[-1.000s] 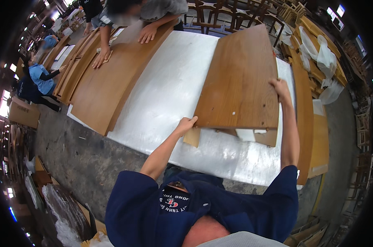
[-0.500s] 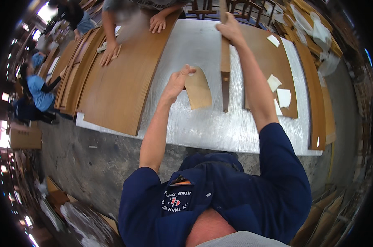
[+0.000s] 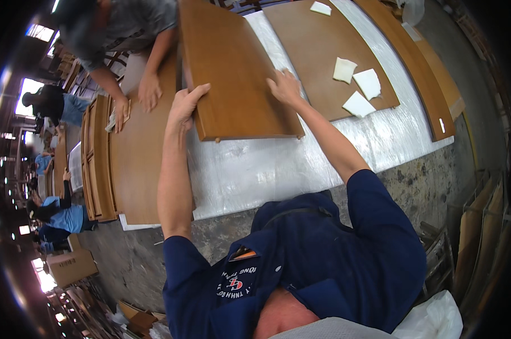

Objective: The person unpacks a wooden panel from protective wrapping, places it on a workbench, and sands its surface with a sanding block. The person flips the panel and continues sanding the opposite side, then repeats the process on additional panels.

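Observation:
A brown wooden panel (image 3: 238,79) lies face up between my hands, with small pegs on its near edge. My left hand (image 3: 186,106) grips its left edge, thumb over the top and fingers hidden below. At the opposite edge, my right hand (image 3: 285,88) holds the side, slightly blurred. Beneath is a table covered in shiny plastic wrap (image 3: 250,175). Left of my panel lies another wooden panel (image 3: 136,175), where a co-worker's hands (image 3: 136,103) rest, one on a folded pad or cloth (image 3: 119,116).
To the right, a brown panel (image 3: 317,51) carries several white foam pieces (image 3: 368,83). A long wooden board (image 3: 405,62) runs along the table's right side. Stacked frames (image 3: 99,158) stand at the left. A cardboard box (image 3: 71,266) sits on the floor; other people work farther left.
The panel my right hand held on edge is now turned flat. My left hand has moved left onto it, and the sandpaper sheet it held is out of sight. My view has shifted right.

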`<state>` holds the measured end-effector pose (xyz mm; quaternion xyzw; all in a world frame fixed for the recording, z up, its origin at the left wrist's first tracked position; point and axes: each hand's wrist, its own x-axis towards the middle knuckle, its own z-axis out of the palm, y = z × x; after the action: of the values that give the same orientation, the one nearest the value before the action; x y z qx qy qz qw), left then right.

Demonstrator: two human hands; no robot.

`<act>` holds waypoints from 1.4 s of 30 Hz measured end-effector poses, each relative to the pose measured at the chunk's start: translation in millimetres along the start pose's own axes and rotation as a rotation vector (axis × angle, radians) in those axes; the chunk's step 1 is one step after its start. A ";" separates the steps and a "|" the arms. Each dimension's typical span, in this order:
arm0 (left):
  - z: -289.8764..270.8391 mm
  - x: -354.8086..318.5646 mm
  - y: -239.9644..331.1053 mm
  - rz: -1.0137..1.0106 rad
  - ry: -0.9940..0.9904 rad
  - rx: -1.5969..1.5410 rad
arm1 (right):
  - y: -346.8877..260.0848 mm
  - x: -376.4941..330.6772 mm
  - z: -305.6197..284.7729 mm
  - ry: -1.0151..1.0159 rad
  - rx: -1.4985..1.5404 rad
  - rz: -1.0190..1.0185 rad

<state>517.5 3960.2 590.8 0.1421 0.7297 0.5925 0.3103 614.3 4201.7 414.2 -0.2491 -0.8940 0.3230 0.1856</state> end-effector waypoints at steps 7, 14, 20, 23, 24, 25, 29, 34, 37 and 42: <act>1.6 13.7 -35.7 -0.010 0.036 -0.106 | 151.2 5.9 31.3 0.022 -0.596 0.120; -11.3 2.7 -60.3 0.000 0.031 -0.112 | 170.9 31.7 45.5 0.019 -0.652 0.214; -37.4 -11.7 -104.9 -0.051 0.092 -0.094 | 206.2 66.5 72.3 0.075 -0.657 0.270; -45.3 -12.5 -121.3 -0.020 0.054 -0.054 | 172.6 33.2 83.3 0.081 -0.507 0.124; -44.8 -12.1 -123.2 0.010 0.020 -0.075 | 156.2 0.9 83.4 0.063 -0.407 0.016; -44.9 -11.4 -125.8 -0.036 0.054 -0.044 | 135.6 -36.1 95.1 0.008 -0.051 0.122; -35.7 -9.9 -119.9 0.049 0.031 -0.092 | 112.5 -125.5 81.5 -0.091 0.250 0.508; -28.9 -13.7 -104.9 0.079 -0.001 -0.104 | 126.2 -127.6 63.2 -0.209 0.547 0.735; -37.7 -28.7 -110.0 0.117 -0.041 -0.175 | 122.3 -154.0 59.1 -0.294 0.642 0.993; -55.8 -72.4 -163.8 0.005 -0.063 -0.123 | 129.4 -223.7 36.2 -0.348 0.789 1.003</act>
<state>564.6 3833.1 461.2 0.1434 0.6814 0.6322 0.3398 819.2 4144.0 263.1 -0.4928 -0.5010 0.7091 -0.0572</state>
